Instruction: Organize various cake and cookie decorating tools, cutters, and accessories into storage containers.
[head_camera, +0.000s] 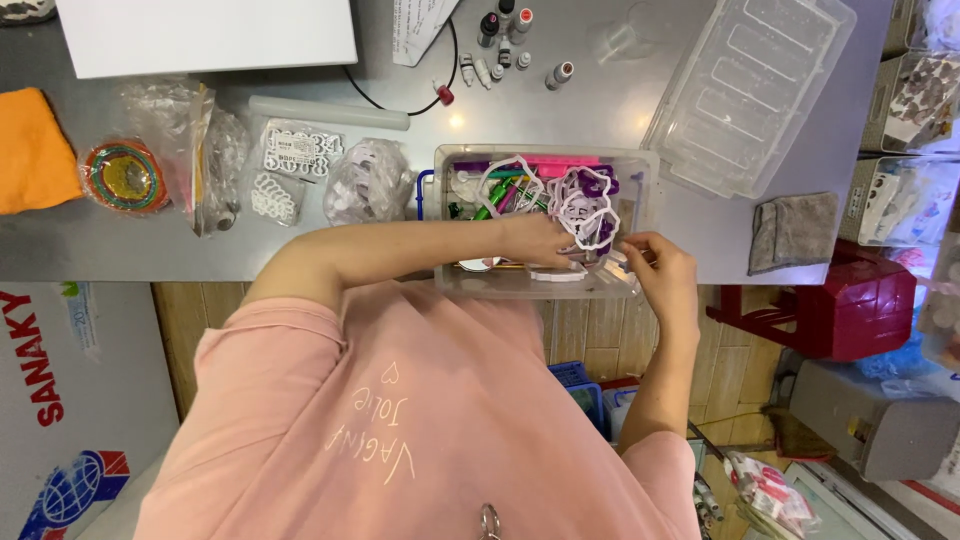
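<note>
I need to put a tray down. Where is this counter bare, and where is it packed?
Bare steel lies between the clear bin and its upturned lid, around the grey cloth, and along the near edge below the orange cloth. Bags and cutters crowd the left middle.

A grey metal worktable (600, 110) fills the upper view, catching a small glare of overhead light. Below its edge runs a wood-plank floor (725, 385). A red plastic stool (850, 305) stands beside the table, a grey bin (885, 430) farther along.
</note>
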